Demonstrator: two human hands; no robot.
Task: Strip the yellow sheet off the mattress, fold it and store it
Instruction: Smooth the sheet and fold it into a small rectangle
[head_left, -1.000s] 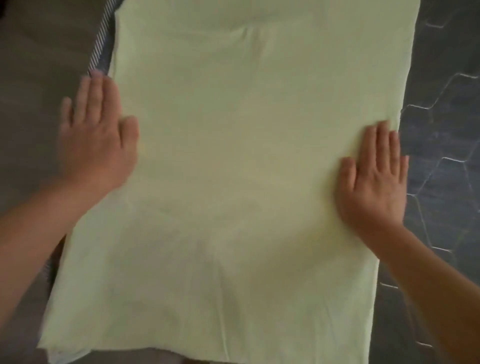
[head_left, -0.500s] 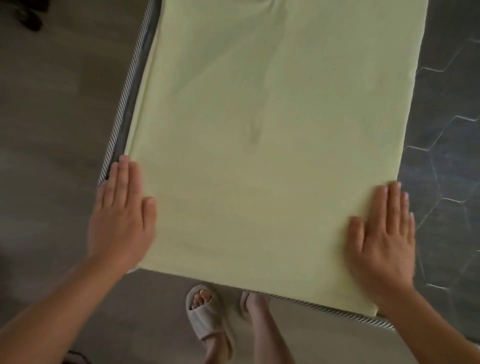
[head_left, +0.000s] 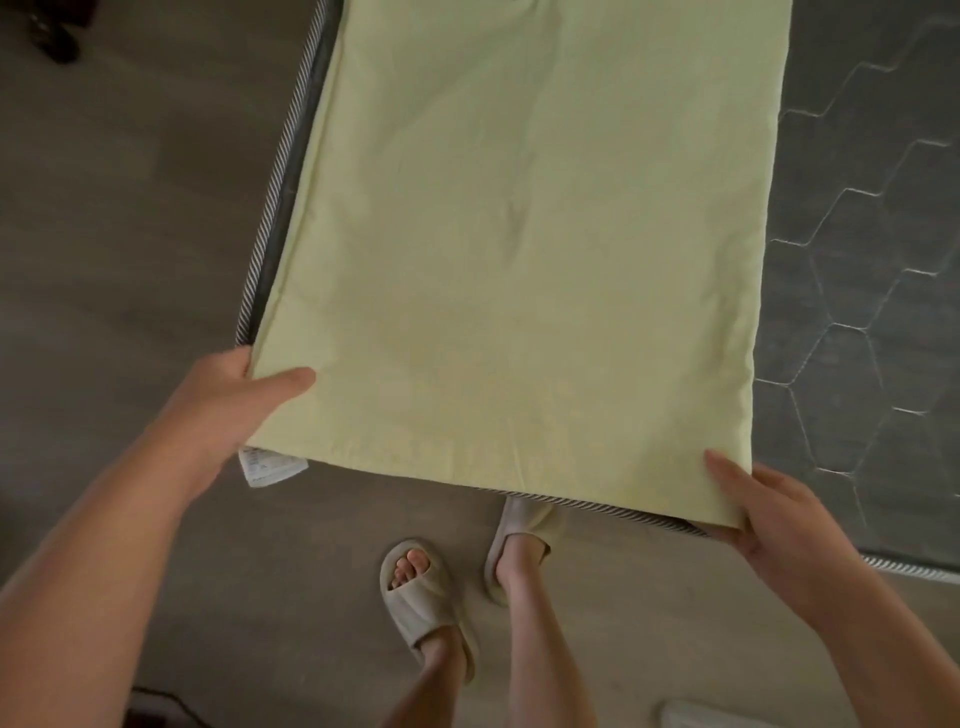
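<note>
The yellow sheet (head_left: 524, 249) lies folded into a long flat panel on the corner of the dark grey mattress (head_left: 857, 218), running away from me. My left hand (head_left: 234, 400) grips its near left corner, thumb on top and fingers underneath. My right hand (head_left: 763, 514) grips the near right corner the same way, thumb on top. A white care label (head_left: 267, 467) hangs out beneath the left corner.
The mattress has a hexagon-quilted top and a striped piped edge (head_left: 275, 208). Grey wood-look floor (head_left: 119, 208) lies to the left and in front. My feet in beige slippers (head_left: 421, 597) stand just before the mattress edge. A dark object (head_left: 52, 36) sits on the floor at far left.
Both hands slid down the sheet from pressing flat on its sides to its near corners, where thumbs now pinch the edge. The view tilted down toward my feet.
</note>
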